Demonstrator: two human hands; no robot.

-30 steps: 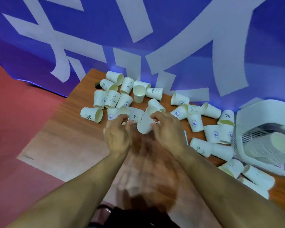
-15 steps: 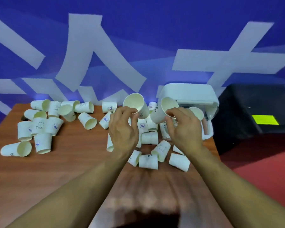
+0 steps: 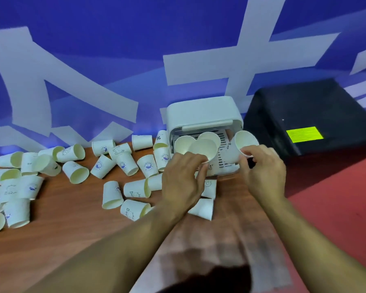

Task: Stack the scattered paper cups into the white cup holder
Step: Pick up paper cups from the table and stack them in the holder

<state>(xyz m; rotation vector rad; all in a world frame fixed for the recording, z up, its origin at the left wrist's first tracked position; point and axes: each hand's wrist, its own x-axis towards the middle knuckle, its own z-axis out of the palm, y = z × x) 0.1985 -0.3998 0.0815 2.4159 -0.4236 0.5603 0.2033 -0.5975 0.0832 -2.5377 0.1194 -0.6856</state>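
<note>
Brown wooden table (image 3: 72,240) before a blue banner wall (image 3: 114,39) — hands at the white plastic cup holder (image 3: 201,111).
Left hand (image 3: 182,180) curls round a cream paper cup (image 3: 203,148) at the holder's open front, against two stacked cups (image 3: 183,143) lying inside; right hand (image 3: 262,172) pinches the rim of another paper cup (image 3: 244,141) at the holder's right edge. Scattered white paper cups (image 3: 112,194) lie left of the holder — a black box (image 3: 304,115) sits to its right.

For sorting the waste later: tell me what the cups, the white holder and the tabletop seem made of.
The cups: likely thin paper, matte; blue printed marks, cream insides. The white holder: apparently moulded plastic, smooth with soft sheen; rounded corners, slotted inner wall. The tabletop: wood or wood-look laminate, undecidable here; reddish-brown grain streaks, slight gloss.
</note>
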